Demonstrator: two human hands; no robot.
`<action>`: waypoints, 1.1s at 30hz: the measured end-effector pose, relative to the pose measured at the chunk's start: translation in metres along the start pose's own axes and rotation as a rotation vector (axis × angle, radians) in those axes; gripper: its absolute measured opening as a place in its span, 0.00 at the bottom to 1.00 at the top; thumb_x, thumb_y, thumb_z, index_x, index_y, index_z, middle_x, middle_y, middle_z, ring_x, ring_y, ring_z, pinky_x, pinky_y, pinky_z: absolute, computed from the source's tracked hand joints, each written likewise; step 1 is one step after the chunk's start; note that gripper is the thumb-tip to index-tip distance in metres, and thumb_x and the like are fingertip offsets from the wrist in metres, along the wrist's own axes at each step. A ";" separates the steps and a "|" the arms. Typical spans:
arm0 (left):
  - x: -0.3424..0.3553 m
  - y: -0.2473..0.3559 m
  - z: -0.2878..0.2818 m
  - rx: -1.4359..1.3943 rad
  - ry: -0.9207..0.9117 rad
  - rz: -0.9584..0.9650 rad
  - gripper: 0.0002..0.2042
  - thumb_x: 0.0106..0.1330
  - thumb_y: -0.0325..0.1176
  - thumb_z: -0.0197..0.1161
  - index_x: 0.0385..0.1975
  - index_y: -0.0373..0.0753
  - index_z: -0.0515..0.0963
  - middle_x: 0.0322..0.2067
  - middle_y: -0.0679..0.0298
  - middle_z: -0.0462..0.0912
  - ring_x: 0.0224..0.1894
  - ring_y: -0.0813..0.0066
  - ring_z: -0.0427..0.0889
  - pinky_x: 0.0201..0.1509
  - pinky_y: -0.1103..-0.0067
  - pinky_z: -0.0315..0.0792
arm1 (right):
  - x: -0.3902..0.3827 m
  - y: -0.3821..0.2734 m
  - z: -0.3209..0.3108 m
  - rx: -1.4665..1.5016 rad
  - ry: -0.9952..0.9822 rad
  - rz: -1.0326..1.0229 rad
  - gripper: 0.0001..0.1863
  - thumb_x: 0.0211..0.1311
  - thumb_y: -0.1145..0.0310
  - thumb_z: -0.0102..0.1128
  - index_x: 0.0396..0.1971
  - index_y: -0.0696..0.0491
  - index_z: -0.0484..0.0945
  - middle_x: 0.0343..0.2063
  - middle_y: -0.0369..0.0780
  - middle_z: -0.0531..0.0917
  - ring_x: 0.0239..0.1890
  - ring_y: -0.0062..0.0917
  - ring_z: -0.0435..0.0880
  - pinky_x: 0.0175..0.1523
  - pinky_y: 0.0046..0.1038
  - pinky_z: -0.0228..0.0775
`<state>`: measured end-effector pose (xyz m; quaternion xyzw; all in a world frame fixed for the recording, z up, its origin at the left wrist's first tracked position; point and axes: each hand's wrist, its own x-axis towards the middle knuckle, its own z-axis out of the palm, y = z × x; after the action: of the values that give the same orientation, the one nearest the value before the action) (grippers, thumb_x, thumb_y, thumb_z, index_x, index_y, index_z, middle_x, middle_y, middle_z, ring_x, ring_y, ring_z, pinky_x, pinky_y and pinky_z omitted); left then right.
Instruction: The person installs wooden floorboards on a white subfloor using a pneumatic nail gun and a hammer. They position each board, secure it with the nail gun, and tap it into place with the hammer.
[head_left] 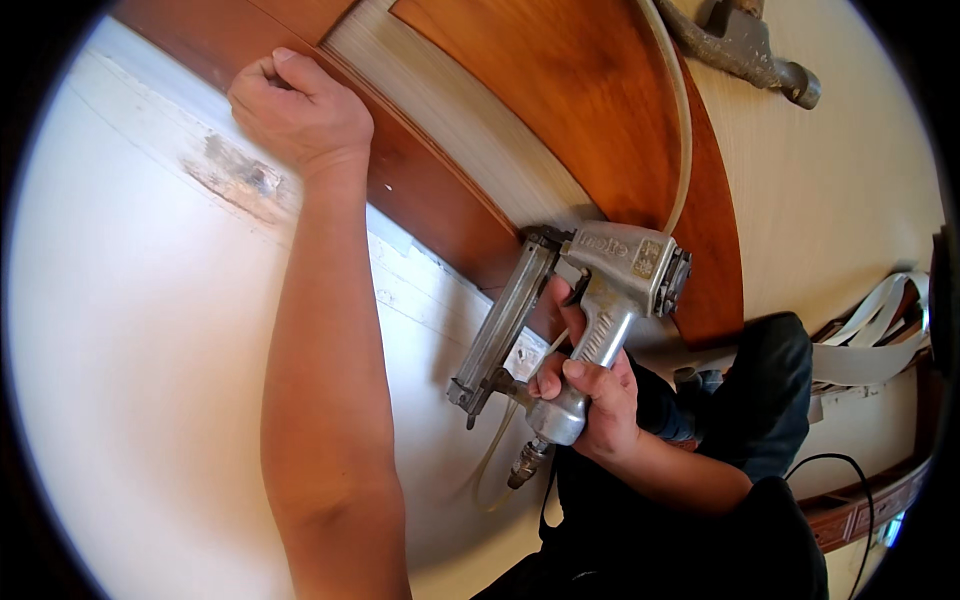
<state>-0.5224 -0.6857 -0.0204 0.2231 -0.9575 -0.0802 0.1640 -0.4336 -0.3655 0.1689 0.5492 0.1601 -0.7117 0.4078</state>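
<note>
From where I stand, a smooth white surface (150,330) fills the nine o'clock side of the view, with a brownish, flaking patch (240,180) toward ten. Just past it, between ten and eleven, the bare left hand (305,115) is curled into a loose fist over the end of a long reddish-brown wooden board (430,190); I can't tell whether anything is tucked inside. The board slants down toward the middle, and at twelve to one o'clock beyond it lies a curved orange-brown wooden panel (570,110). Near the middle, toward three o'clock, is a worn silver metal nail gun (608,320), its narrow magazine pointing to seven. The right hand (605,400) has its fingers wrapped round the grip, one raised beside the trigger. A thin translucent hose (683,130) curves over the panel between one and two, and there, further out, a scuffed metal hammer head (740,55) lies on a pale wood-grain surface (820,190). A dark-trousered leg (765,385) bends between three and four; past it, looped whitish strips (870,355) sit near three and a thin black cable (868,490) curves down at four.
</note>
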 end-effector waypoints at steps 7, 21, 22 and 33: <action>-0.002 -0.003 0.003 -0.027 0.005 0.006 0.11 0.72 0.36 0.57 0.33 0.36 0.70 0.34 0.53 0.76 0.42 0.51 0.72 0.49 0.60 0.67 | 0.004 0.004 0.007 0.032 -0.008 0.016 0.36 0.68 0.77 0.55 0.75 0.53 0.55 0.73 0.38 0.66 0.37 0.22 0.83 0.50 0.37 0.81; 0.001 0.004 -0.003 -0.085 -0.075 -0.136 0.15 0.74 0.41 0.55 0.35 0.32 0.71 0.38 0.49 0.76 0.44 0.52 0.73 0.53 0.61 0.69 | -0.030 -0.009 -0.034 -0.079 0.037 0.030 0.44 0.65 0.73 0.59 0.79 0.47 0.50 0.81 0.36 0.53 0.36 0.22 0.81 0.50 0.37 0.78; 0.000 0.005 -0.002 -0.078 -0.056 -0.126 0.15 0.74 0.40 0.55 0.35 0.32 0.71 0.38 0.49 0.76 0.44 0.52 0.73 0.53 0.61 0.69 | -0.027 -0.010 -0.033 -0.070 0.025 0.033 0.44 0.65 0.73 0.59 0.79 0.47 0.49 0.81 0.36 0.52 0.36 0.22 0.81 0.50 0.37 0.78; 0.000 0.003 -0.002 -0.046 -0.065 -0.104 0.17 0.75 0.42 0.56 0.37 0.29 0.74 0.41 0.52 0.75 0.44 0.60 0.75 0.53 0.68 0.71 | -0.007 0.001 -0.024 -0.038 -0.024 0.065 0.46 0.64 0.74 0.57 0.80 0.50 0.46 0.80 0.32 0.55 0.36 0.21 0.80 0.51 0.36 0.77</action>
<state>-0.5230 -0.6828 -0.0181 0.2661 -0.9474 -0.1177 0.1334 -0.4167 -0.3468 0.1673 0.5376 0.1506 -0.7015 0.4429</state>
